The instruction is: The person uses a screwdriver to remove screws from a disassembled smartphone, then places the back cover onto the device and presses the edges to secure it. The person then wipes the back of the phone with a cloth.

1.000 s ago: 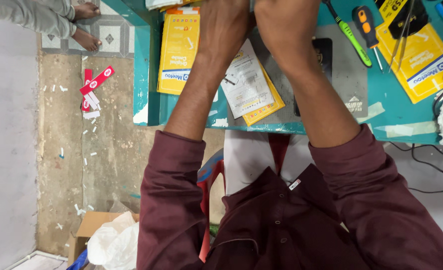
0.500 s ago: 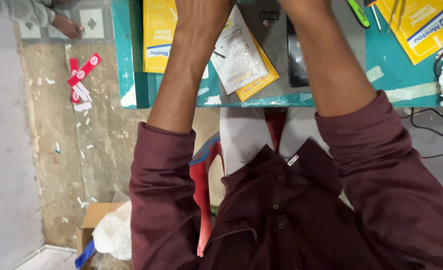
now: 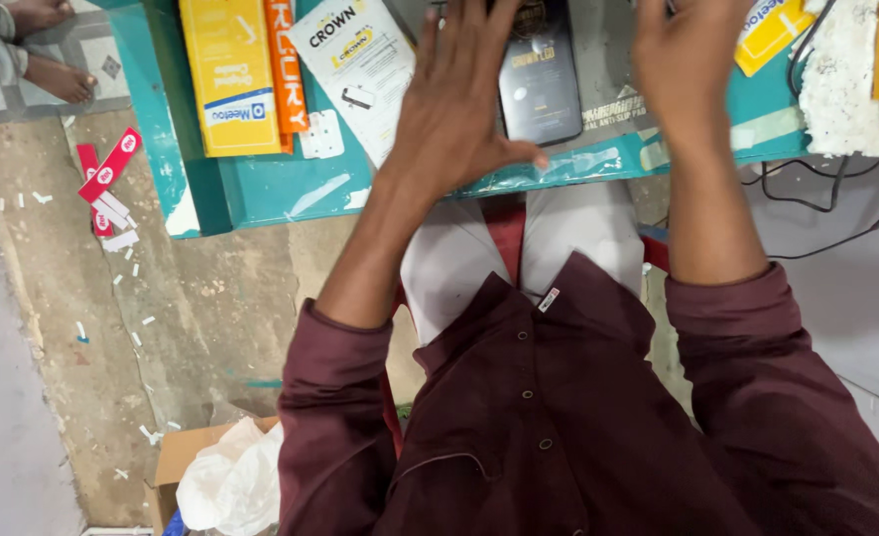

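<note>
My left hand [image 3: 464, 109] lies flat with fingers spread on the teal table [image 3: 261, 189], beside a black phone [image 3: 539, 79] that rests on a grey mat [image 3: 608, 99]; its thumb reaches under the phone's near edge. My right hand [image 3: 683, 60] hovers over the mat just right of the phone, fingers together and pointing away; its fingertips are cut off by the frame's top. A white printed packet [image 3: 355, 60] sits left of my left hand.
Yellow flat boxes [image 3: 229, 79] and an orange one [image 3: 283, 69] lie at the table's left. Another yellow packet [image 3: 772, 35], white foam [image 3: 846, 79] and black cables [image 3: 816, 174] are at right. Red-white strips [image 3: 107, 174] litter the floor; another person's bare feet [image 3: 48, 50] are top left. A cardboard box with a white bag [image 3: 226, 476] sits below.
The view has tipped so both hands show. The phone on the mat is now uncovered between them, and my left hand has flattened with fingers spread.
</note>
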